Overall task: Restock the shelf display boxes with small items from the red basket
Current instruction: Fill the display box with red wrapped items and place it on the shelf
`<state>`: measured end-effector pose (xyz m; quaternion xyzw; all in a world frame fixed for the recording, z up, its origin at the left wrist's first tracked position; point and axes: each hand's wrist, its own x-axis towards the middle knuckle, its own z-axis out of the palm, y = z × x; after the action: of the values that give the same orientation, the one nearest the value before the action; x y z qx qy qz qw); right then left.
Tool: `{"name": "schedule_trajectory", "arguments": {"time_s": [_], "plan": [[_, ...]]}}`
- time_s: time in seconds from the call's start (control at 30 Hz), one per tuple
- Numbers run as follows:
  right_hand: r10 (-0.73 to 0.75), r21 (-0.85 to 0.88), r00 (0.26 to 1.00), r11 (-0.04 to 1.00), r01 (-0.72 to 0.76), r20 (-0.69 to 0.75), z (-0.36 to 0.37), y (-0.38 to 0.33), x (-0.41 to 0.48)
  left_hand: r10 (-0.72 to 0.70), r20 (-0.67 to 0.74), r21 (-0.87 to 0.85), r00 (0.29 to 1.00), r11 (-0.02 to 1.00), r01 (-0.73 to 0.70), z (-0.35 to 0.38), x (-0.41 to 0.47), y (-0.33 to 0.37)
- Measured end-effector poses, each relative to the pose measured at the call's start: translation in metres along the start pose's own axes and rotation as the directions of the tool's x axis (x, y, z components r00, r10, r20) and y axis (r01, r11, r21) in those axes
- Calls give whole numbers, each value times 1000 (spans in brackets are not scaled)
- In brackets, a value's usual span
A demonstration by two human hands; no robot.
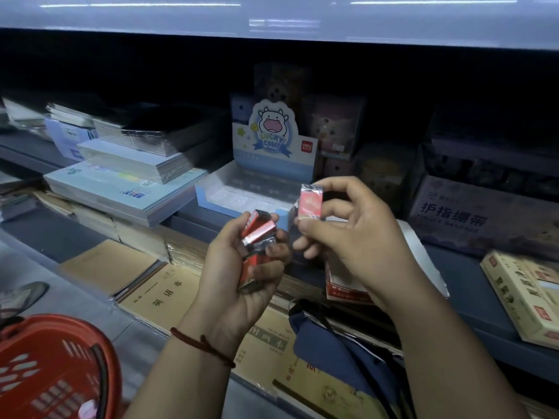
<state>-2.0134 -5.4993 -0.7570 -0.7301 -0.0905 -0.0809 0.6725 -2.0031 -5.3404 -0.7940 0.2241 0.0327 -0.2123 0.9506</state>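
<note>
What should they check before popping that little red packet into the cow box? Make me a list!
1. Right hand pinches one red packet: ok.
2. Left hand grips the spare packets: ok.
3. Cow display box is open on top, just behind the packet: ok.
4. Free room inside the box: cannot tell, its inside looks pale and blurred.
5. Packet matches what the box holds: cannot tell.
6. Red basket close by, lower left: ok.
</note>
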Motion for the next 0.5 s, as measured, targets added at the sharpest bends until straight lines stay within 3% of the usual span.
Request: {"name": "schedule_trajectory", "arguments": {"time_s": [0.17,0.37,0.5], "plan": [[145,57,979,989,-139,-139,-14,8,-1,4,-33,52,999,999,-2,-1,9,-6],[144,-159,901,961,-226,-410,-48,12,3,-34,-45,110,998,993,39,0,16,-13],[174,-353,899,877,-327,-401,-63,22,9,-13,-55,85,998,996,18,2,17,-17]]}}
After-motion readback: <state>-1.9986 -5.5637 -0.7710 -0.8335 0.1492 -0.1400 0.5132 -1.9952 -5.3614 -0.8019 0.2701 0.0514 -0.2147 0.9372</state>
